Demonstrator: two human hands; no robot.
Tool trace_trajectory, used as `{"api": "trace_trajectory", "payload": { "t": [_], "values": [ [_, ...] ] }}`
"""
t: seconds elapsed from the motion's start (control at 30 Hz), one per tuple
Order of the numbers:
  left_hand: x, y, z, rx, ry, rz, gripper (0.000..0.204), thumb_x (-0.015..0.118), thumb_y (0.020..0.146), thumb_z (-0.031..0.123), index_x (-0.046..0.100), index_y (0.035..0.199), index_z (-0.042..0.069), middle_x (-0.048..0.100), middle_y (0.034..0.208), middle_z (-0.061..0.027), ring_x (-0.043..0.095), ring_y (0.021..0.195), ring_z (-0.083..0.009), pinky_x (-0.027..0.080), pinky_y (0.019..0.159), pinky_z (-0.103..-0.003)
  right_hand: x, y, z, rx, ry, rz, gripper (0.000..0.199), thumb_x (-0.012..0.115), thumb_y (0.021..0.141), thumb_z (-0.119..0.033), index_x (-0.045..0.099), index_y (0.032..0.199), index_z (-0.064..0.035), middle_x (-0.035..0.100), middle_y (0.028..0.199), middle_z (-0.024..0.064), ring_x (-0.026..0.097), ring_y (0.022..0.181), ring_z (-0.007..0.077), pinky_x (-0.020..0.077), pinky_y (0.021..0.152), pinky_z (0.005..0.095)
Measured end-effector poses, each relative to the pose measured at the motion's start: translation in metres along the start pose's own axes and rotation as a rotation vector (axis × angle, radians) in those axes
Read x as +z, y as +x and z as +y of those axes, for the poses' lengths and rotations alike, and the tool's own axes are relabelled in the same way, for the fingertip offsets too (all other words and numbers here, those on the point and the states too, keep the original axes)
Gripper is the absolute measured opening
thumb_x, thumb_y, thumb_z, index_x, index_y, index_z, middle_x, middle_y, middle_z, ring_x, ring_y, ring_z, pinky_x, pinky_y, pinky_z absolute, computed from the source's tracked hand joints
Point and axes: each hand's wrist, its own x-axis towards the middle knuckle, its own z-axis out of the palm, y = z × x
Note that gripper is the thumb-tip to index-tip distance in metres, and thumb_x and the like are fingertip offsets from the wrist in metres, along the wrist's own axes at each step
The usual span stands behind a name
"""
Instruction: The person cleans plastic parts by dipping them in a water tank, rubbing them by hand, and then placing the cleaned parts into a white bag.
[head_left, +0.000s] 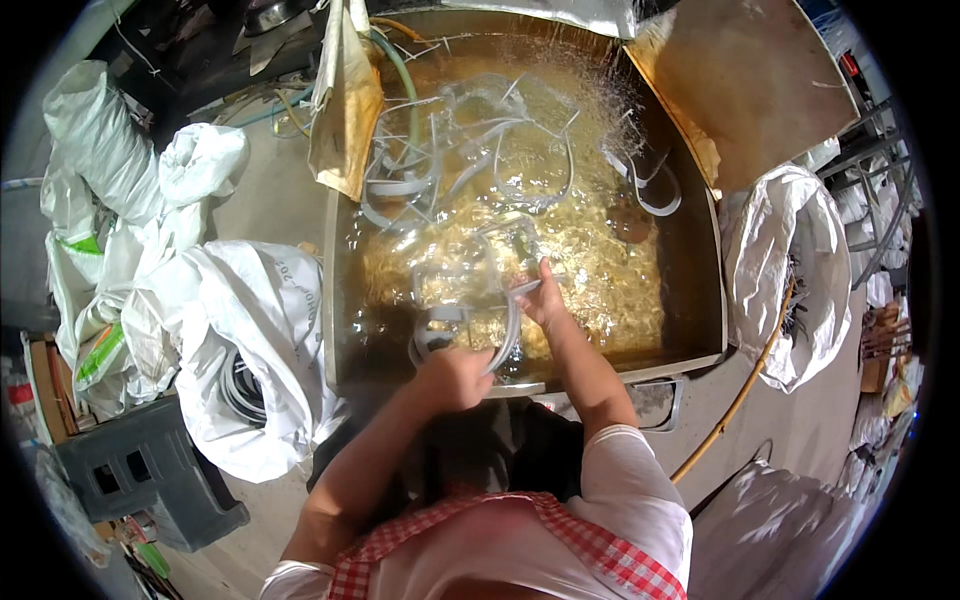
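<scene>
I stand over a wide metal tank point(722, 300) of moving, yellowish water. My left hand point(457, 378), at the near rim, is closed on a bundle of pale grey curved strips point(513, 335). Above the water, farther in and to the right, my right hand point(541, 297) has its thumb raised and its fingers round the end of a strip beside that bundle; its fingertips are partly hidden. More bent strips point(405, 187) lie tangled in the water at the far left, and others point(655, 205) sit by the right wall. Whether they are plastic or metal I cannot tell.
Water splashes in at the tank's far right. Stained panels point(345, 130) point(745, 90) flank the far corners. A green hose point(408, 75) enters at the back. White sacks point(250, 330) stand left, one holding coiled strips; another open sack point(790, 260) and a yellow hose point(735, 410) are right. A dark plastic stool point(150, 475) is lower left.
</scene>
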Motion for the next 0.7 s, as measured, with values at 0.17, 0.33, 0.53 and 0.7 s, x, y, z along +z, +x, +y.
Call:
{"api": "trace_trajectory", "payload": {
  "t": [0.17, 0.33, 0.53, 0.7],
  "values": [
    [-0.011, -0.005, 0.0, -0.041, -0.011, -0.023, 0.016, 0.057, 0.07, 0.017, 0.055, 0.08, 0.004, 0.056, 0.064, -0.0183, 0.056, 0.062, -0.0365, 0.045, 0.057, -0.045, 0.023, 0.009, 0.011, 0.083, 0.23, -0.232, 0.046, 0.043, 0.089, -0.04, 0.047, 0.111, -0.0007, 0.057, 0.1, 0.0192, 0.056, 0.089, 0.0292, 0.0471, 0.08, 0.0421],
    [-0.008, -0.008, 0.0, -0.1, -0.033, -0.001, 0.017, 0.057, 0.071, 0.016, 0.054, 0.082, 0.003, 0.056, 0.065, -0.0179, 0.056, 0.062, -0.0364, 0.045, 0.056, -0.045, 0.055, 0.009, 0.01, -0.446, -0.045, 0.039, 0.024, 0.059, 0.085, -0.022, 0.054, 0.098, -0.0015, 0.059, 0.089, 0.0099, 0.056, 0.07, 0.0168, 0.0468, 0.062, 0.0282],
    [-0.017, -0.01, 0.007, -0.117, 0.069, -0.002, 0.019, 0.057, 0.072, 0.015, 0.055, 0.087, 0.004, 0.058, 0.066, -0.0161, 0.058, 0.063, -0.0343, 0.046, 0.057, -0.043, 0.061, 0.016, 0.007, -0.653, -0.118, 0.418, 0.022, 0.065, 0.081, -0.02, 0.056, 0.092, -0.0032, 0.057, 0.071, 0.0034, 0.05, 0.057, 0.0117, 0.0404, 0.052, 0.0246],
    [-0.011, -0.019, 0.004, -0.109, 0.135, -0.012, 0.029, 0.057, 0.074, 0.013, 0.056, 0.101, 0.005, 0.058, 0.065, -0.0155, 0.059, 0.062, -0.0322, 0.047, 0.055, -0.041, 0.03, 0.009, 0.006, -0.634, 0.051, 0.26, 0.018, 0.064, 0.081, -0.017, 0.056, 0.093, -0.0048, 0.056, 0.072, 0.0027, 0.044, 0.056, 0.0107, 0.0359, 0.051, 0.0247]
  ]
}}
